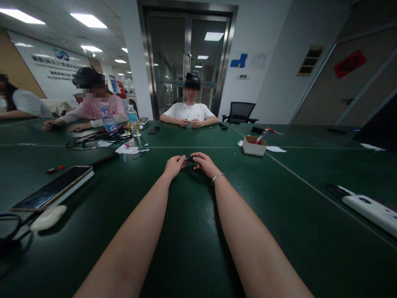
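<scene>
Both of my arms reach forward over the dark green table (192, 207). Between my hands is a small black object (190, 159), too small for me to tell its kind. My left hand (175, 166) pinches its left end, where a short lighter part shows by the fingertips. On the other end, the fingers of my right hand (204, 163) close around it from the right and above. A silver bracelet circles my right wrist. My fingers hide part of the object.
To the left lie a phone (54, 188), a white rounded device (49, 218) and black cables (99, 136) beside two bottles (133, 121). A small box (254, 147) with a tool stands right of centre. A white power strip (372, 209) is far right. Several people sit across the table.
</scene>
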Demonstrator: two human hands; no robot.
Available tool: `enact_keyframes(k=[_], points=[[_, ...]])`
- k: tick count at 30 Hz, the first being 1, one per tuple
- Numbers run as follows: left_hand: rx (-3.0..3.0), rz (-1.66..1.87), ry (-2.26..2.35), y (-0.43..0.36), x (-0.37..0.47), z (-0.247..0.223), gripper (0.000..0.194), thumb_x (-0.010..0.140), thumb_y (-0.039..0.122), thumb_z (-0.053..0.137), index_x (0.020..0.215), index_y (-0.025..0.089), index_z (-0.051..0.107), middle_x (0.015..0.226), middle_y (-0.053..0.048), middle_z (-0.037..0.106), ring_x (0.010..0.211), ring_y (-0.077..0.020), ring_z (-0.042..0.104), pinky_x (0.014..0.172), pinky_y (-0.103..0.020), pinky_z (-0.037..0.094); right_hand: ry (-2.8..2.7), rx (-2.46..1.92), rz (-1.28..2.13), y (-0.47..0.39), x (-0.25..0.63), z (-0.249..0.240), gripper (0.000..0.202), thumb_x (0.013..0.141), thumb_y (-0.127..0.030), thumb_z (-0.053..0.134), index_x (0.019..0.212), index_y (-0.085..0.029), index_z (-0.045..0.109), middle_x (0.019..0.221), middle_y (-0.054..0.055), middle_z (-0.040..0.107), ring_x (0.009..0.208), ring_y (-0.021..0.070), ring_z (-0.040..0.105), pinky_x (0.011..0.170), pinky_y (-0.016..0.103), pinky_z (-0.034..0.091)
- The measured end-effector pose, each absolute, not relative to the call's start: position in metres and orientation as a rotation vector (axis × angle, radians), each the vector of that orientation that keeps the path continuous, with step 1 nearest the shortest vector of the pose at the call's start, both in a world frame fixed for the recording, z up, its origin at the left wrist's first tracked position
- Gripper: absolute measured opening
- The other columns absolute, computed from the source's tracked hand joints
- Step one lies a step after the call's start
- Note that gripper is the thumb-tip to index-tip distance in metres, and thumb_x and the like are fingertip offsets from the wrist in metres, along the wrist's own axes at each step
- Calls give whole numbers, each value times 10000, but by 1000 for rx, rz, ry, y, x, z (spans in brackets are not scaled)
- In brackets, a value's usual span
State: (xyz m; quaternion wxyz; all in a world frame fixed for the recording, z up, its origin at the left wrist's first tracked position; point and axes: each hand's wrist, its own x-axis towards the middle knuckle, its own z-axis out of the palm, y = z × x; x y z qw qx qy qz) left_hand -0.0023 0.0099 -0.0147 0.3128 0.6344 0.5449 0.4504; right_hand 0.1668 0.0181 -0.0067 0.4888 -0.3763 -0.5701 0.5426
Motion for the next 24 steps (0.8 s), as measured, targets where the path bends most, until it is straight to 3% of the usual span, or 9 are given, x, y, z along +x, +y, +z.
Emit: enact_keyframes(k=[24], points=[[1691, 1118, 1602, -2, -2, -2, 470, 815, 560, 388, 565, 194, 547, 515, -3, 542, 479, -134, 474, 524, -266, 318, -1415, -880, 1358, 18, 169, -7, 175, 772, -157, 588, 938, -184, 636, 797, -9, 668, 411, 16, 488, 466, 164, 503]])
